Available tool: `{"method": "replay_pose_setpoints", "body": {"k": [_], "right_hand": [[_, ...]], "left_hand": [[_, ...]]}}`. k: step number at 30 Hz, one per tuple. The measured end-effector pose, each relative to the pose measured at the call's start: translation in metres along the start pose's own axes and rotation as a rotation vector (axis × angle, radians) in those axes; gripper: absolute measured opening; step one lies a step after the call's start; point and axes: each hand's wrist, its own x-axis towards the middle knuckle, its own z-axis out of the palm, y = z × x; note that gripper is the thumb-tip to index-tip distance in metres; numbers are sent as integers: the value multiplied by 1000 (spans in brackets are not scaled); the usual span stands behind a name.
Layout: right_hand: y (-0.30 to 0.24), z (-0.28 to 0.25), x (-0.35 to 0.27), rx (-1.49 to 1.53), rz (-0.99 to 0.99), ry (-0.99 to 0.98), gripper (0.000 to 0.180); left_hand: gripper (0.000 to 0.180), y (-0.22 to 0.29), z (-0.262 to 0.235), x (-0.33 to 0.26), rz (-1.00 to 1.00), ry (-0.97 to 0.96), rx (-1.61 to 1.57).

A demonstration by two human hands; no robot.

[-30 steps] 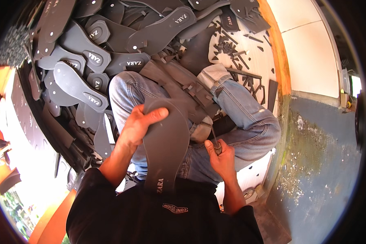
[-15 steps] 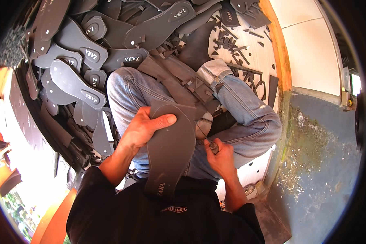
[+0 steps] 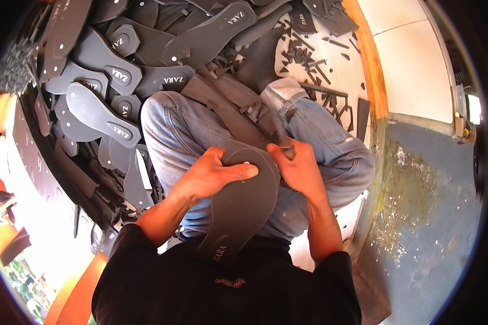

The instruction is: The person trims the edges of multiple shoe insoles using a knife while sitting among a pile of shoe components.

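My left hand [image 3: 211,174] grips a dark grey shoe insole [image 3: 243,203] near its broad far end, thumb flat on top and fingers underneath. The insole slants over my lap, its narrow printed end against my black shirt. At the insole's far right edge, my right hand [image 3: 301,169] is closed round the handle of a knife [image 3: 287,150]. Its blade is blurred and points away from me. Whether the blade touches the insole, I cannot tell. Dark offcuts [image 3: 253,112] lie on a dark sheet between my legs, just beyond both hands.
Many cut insoles [image 3: 100,111] are heaped at the left and far side. Small dark scraps [image 3: 303,57] litter the pale board [image 3: 341,70] beyond my right leg. A wooden edge [image 3: 371,59] borders it, with a grey mossy floor [image 3: 417,206] farther right.
Both hands have moved away from me and the insole has shifted to the right. My right hand has brought the knife up beside its far edge. The angular far corner seen earlier now looks rounded.
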Motion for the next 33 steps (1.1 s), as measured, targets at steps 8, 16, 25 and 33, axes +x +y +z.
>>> {"method": "replay_pose_setpoints", "body": {"k": [8,16,25,33], "right_hand": [[-12,-24,-2,657,233,178,22],[-19,2,-27,625,102,467,22],[31,-15,-84,-199,290,434,43],[40,-4,-100,-356,336,374,40]], "left_hand": [[35,-14,-1,31,-16,96,-244],[21,-47,61,56,384,74,-620],[19,-46,82,52,322,236,-701],[19,-54,76,50,338,203,-683]]}}
